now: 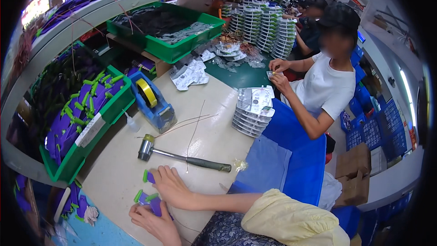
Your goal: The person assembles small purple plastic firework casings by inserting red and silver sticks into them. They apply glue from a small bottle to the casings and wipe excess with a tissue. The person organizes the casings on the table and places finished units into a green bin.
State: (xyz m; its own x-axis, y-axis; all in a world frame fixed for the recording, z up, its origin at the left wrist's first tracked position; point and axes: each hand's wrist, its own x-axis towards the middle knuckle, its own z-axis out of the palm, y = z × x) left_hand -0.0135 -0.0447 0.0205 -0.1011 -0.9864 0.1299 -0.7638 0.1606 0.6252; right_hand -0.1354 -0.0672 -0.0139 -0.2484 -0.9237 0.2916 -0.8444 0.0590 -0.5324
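Low over the pale worktop, my left hand (154, 224) is closed around purple flat pieces with green ends (148, 198), which jut out past its fingers. Just above it, my right hand (172, 188) has its fingers bent down at a small purple piece with a green tip (146, 176), pinched at its side. The fingertips are partly hidden. Beyond my right hand lies a two-faced mallet (145, 147), its dark handle pointing right. Thin wires (191, 120) lie across the worktop, and another trails below my hands.
A blue tape dispenser (154, 109) and small white bottle (132, 123) stand near a green bin (86, 143) of purple-green pieces. Stacked white trays (253, 111) border a blue tub (298, 141) at right. A co-worker (325, 82) handles a small part. Overhead runs a shelf (59, 32).
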